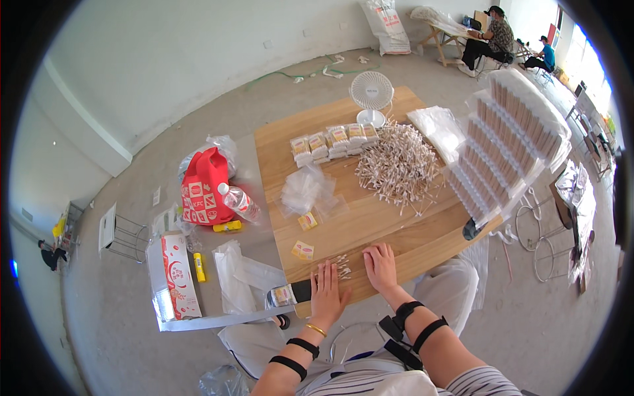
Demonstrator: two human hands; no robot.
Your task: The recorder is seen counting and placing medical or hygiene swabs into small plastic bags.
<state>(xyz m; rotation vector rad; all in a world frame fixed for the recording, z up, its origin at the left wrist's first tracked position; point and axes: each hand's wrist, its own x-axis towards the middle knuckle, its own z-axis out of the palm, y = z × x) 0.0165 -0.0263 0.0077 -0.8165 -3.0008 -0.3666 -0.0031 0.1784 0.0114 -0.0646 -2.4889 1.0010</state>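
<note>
My left hand (325, 294) lies at the table's near edge, fingers stretched out and pointing away from me. Its palm partly covers a flat black thing, on whose left end sits a small clear packet (282, 295) with a yellow label. A few loose cotton swabs (343, 266) rest on the wood between my hands, close to the left fingertips. To their right, my right hand (381, 269) is laid on the tabletop, fingers extended and slightly bent, with nothing visible in it. Small yellow cards (303, 250) lie beyond my left hand.
On the wooden table (317, 234) are a big heap of cotton swabs (398, 164), filled packets (337, 138), clear bags (305, 190) and a white fan (371, 92). Bundled swabs (505, 142) stand at right. A red bag (206, 188) and bottle (240, 202) are left. People sit far off.
</note>
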